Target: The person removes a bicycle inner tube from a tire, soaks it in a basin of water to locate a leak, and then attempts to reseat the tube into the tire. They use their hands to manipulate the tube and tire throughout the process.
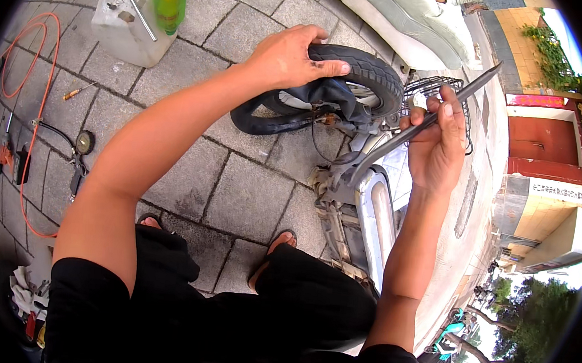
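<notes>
My left hand (290, 54) grips the black tyre (376, 69) of a wheel, fingers over its top edge and thumb stretched along its side. A smooth black loop (258, 123), which looks like an inner tube, hangs out at the near side of the wheel. Raised to the right, my right hand (437, 141) is closed round a long dark tyre lever (402, 135). Its tapered end points up and away to the right, and its curved end comes down over the scooter. The grey-silver scooter (376, 214) carries the wheel; much of the hub is hidden by dark material.
Left on the paving lie a red air hose (36, 130), a pressure gauge (85, 142) and a screwdriver (79, 91). A cut plastic jug (129, 39) and a green bottle (168, 11) stand at the upper left. Beyond the wheel is a pale padded seat (410, 18); a wire basket (456, 92) lies behind my right hand.
</notes>
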`<state>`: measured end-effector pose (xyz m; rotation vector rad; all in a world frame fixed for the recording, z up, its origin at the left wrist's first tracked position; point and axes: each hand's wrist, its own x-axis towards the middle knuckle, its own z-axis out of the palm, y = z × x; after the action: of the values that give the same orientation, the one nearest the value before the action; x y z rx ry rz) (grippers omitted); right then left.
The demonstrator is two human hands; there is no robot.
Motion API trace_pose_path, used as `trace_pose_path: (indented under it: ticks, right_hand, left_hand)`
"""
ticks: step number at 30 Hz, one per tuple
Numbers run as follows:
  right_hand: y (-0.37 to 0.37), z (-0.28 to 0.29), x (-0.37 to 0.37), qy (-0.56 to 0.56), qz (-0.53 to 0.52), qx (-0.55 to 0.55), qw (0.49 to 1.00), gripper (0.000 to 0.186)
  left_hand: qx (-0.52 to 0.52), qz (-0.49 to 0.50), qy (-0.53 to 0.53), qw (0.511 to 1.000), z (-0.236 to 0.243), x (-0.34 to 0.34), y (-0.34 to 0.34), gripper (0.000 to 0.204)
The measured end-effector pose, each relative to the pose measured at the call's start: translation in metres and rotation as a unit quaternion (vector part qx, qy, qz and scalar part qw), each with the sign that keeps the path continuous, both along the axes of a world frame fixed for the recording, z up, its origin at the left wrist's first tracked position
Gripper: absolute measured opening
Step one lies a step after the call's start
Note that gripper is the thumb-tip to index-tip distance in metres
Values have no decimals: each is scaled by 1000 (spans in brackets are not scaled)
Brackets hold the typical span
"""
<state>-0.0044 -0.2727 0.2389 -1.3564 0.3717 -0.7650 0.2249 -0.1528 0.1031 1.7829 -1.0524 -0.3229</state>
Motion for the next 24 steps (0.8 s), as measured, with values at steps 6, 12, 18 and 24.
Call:
trace_pose_path:
  ticks: [6,12,18,24]
  right_hand:
    - [47,21,-39,365,10,-177,914,69]
    - [62,20,-62,566,49,-320,758,57]
    - [62,32,-34,614,70,-352,703,58]
    - [63,50,-15,635,86,-426,639,57]
  left_hand:
    - [145,27,-110,983,8,-14,-12,93]
    - [90,-7,-149,985,-4,-15,-3,90]
    - [111,-1,-152,982,1,-17,0,90]
    - [103,-10,-142,984,1,-13,1,89]
